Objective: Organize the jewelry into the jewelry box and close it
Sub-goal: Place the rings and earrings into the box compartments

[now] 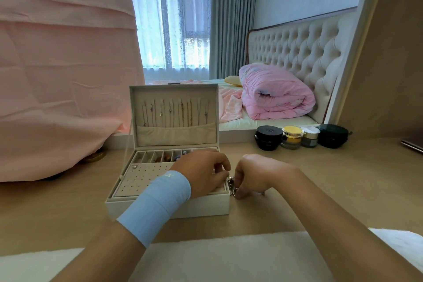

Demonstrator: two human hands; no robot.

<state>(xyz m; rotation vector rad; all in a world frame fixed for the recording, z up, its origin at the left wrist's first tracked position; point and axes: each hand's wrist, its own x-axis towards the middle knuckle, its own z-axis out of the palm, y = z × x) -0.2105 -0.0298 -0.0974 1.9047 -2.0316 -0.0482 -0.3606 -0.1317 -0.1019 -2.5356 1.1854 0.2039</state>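
Note:
A white jewelry box (128, 201) stands open on the wooden table, its lid (174, 96) upright with several thin necklaces hanging inside. The tray holds small compartments with rings and a perforated earring panel (139, 177). My left hand (203, 171), with a light blue wristband, hovers over the box's right side, fingers curled. My right hand (256, 175) rests on the table just right of the box. Both hands pinch a small silver jewelry piece (232, 184) at the box's right front corner; its shape is mostly hidden by the fingers.
Several cosmetic jars (291, 136) stand at the table's back right, with a dark round case (333, 136) beside them. Pink cloth (64, 75) drapes over something at the left. A white towel (229, 256) lies along the near edge. A bed is behind the table.

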